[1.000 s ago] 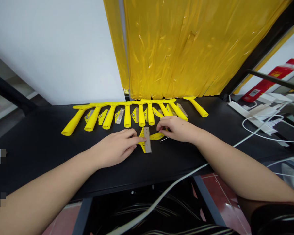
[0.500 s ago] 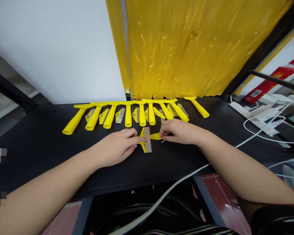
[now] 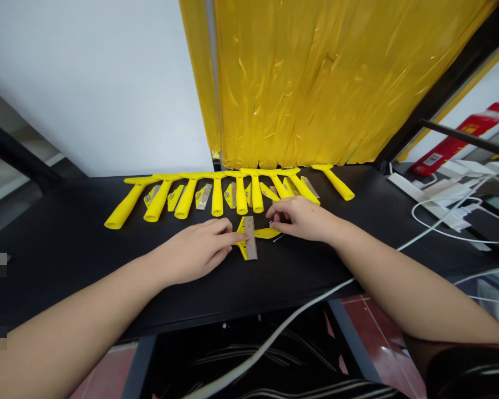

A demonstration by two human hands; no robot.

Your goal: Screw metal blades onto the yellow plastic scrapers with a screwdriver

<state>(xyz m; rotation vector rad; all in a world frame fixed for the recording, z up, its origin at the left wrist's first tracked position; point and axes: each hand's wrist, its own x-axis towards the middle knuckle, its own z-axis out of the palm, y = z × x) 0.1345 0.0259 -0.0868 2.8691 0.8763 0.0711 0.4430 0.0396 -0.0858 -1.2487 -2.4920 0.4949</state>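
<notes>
My left hand (image 3: 202, 249) rests on the black table, gripping a yellow scraper (image 3: 242, 249) whose handle is hidden under the palm. Its index finger presses on the grey metal blade (image 3: 250, 246) lying across the scraper's head. Just right of the blade lies a loose yellow plate (image 3: 266, 234). Above that plate my right hand (image 3: 301, 220) pinches a tiny shiny piece, apparently a screw (image 3: 270, 223), between thumb and index finger. A thin pale rod (image 3: 278, 238) lies below the right fingertips.
Several yellow scraper handles (image 3: 183, 199) stand in a row along the back, with yellow plates and blades (image 3: 203, 197) between them. A red bottle (image 3: 461, 138), white power strips (image 3: 432, 205) and loose cables are at right. A white cable (image 3: 289, 321) crosses the table's front edge.
My right hand has lifted slightly off the yellow plate and shifted left and up, with the tiny piece now showing at its fingertips. My left hand has stayed in place.
</notes>
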